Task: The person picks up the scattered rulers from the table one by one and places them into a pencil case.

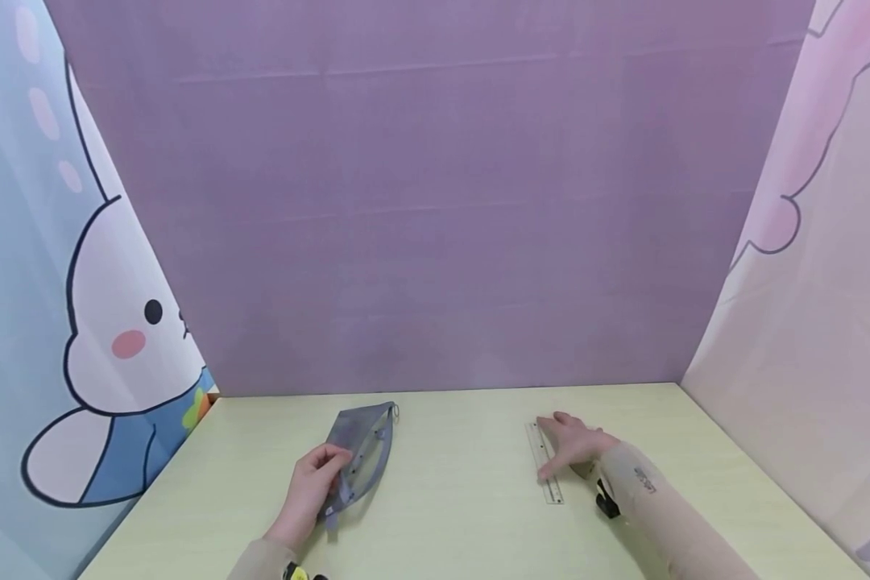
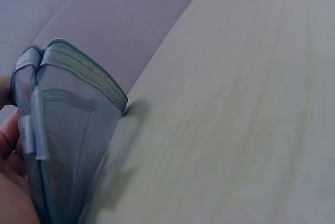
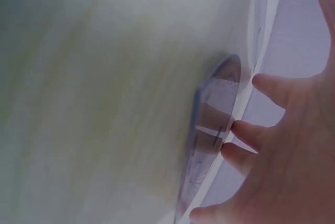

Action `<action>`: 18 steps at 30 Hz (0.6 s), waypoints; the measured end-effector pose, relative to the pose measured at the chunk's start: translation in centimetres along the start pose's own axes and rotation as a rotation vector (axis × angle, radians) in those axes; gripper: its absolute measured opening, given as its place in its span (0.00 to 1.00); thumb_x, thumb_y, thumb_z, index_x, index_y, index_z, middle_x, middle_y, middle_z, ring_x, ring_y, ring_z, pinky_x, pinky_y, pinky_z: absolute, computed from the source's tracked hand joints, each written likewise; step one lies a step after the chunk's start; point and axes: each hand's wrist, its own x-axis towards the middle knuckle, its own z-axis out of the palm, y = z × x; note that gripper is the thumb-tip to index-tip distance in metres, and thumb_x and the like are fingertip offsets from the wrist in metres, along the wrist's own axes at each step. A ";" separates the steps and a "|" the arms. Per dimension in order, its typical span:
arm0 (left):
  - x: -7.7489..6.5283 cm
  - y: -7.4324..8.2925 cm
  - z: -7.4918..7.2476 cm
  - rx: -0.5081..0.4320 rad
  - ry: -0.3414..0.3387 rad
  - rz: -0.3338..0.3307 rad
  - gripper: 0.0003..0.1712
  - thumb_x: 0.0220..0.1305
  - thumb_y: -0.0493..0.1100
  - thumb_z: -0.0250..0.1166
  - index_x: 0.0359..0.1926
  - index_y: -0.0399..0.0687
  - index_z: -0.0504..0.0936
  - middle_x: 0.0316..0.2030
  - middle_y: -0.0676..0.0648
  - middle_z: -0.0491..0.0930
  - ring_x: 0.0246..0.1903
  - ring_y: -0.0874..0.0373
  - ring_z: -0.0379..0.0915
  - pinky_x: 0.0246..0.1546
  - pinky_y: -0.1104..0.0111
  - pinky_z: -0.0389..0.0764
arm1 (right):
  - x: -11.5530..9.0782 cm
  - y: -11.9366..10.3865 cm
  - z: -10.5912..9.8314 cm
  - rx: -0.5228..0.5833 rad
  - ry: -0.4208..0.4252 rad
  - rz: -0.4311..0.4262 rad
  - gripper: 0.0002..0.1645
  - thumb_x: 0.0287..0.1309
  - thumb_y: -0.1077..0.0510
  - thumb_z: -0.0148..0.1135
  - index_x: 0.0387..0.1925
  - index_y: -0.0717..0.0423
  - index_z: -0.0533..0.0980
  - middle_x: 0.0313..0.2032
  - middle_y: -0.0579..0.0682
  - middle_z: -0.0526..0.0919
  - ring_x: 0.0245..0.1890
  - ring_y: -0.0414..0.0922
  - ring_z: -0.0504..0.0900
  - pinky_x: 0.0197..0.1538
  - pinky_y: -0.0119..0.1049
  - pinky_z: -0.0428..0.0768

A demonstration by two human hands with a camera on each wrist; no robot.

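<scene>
On the left of the table, my left hand (image 1: 312, 486) pinches a grey-blue mesh zipper pouch (image 1: 360, 420) between thumb and fingers. The pouch's zip side gapes toward the right, with a small ring at its far end. Close up in the left wrist view, the mesh pouch (image 2: 78, 124) stands on edge, its zip strip uppermost. Over on the right lies a clear ruler (image 1: 553, 489) with dark markings. My right hand (image 1: 573, 443) reaches over it with fingers spread. In the right wrist view, fingertips are right at the edge of the clear ruler (image 3: 215, 98).
The pale yellow table (image 1: 464, 467) ends at a purple cloth wall (image 1: 435, 242). A curtain with a cartoon rabbit (image 1: 138, 274) hangs at the left, and a pink-and-white curtain (image 1: 805, 322) at the right. A dark strap (image 1: 607, 501) sits on my right wrist.
</scene>
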 end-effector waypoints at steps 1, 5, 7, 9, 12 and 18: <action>0.0 0.0 0.0 -0.001 0.001 -0.002 0.10 0.61 0.42 0.65 0.38 0.37 0.81 0.25 0.50 0.73 0.23 0.60 0.66 0.25 0.70 0.70 | 0.0 0.0 0.0 -0.006 -0.005 0.001 0.73 0.29 0.29 0.76 0.72 0.59 0.55 0.70 0.71 0.49 0.68 0.70 0.49 0.53 0.81 0.41; 0.1 -0.1 0.0 0.001 0.001 -0.013 0.10 0.61 0.41 0.64 0.38 0.38 0.81 0.25 0.49 0.73 0.24 0.59 0.66 0.26 0.70 0.71 | -0.1 -0.3 0.0 -0.036 -0.012 0.015 0.74 0.26 0.30 0.77 0.72 0.58 0.55 0.70 0.70 0.50 0.69 0.70 0.49 0.53 0.81 0.41; 0.1 -0.2 0.0 0.003 0.001 -0.015 0.10 0.61 0.41 0.65 0.38 0.38 0.81 0.26 0.49 0.73 0.24 0.59 0.66 0.27 0.70 0.71 | 0.0 -0.4 0.1 -0.054 -0.012 0.023 0.75 0.26 0.30 0.78 0.73 0.57 0.55 0.71 0.69 0.50 0.69 0.69 0.49 0.53 0.81 0.42; 0.1 -0.2 0.0 0.000 0.000 -0.015 0.10 0.61 0.41 0.65 0.39 0.37 0.81 0.26 0.49 0.73 0.24 0.59 0.66 0.27 0.70 0.71 | 0.1 -0.4 0.1 -0.070 -0.014 0.028 0.75 0.25 0.29 0.78 0.73 0.57 0.54 0.71 0.69 0.50 0.69 0.69 0.50 0.53 0.81 0.42; 0.1 -0.3 0.0 -0.004 0.001 -0.014 0.10 0.61 0.41 0.65 0.38 0.37 0.81 0.26 0.48 0.73 0.24 0.59 0.66 0.27 0.70 0.71 | 0.3 -0.4 0.1 -0.074 -0.017 0.033 0.75 0.24 0.29 0.78 0.73 0.56 0.54 0.71 0.69 0.50 0.69 0.69 0.49 0.53 0.81 0.42; 0.1 -0.3 0.0 -0.007 0.003 -0.009 0.09 0.61 0.41 0.65 0.37 0.38 0.81 0.26 0.46 0.73 0.23 0.59 0.66 0.26 0.70 0.71 | 0.3 -0.6 0.0 -0.061 -0.014 0.023 0.74 0.23 0.32 0.80 0.71 0.58 0.56 0.69 0.72 0.51 0.68 0.70 0.50 0.52 0.81 0.42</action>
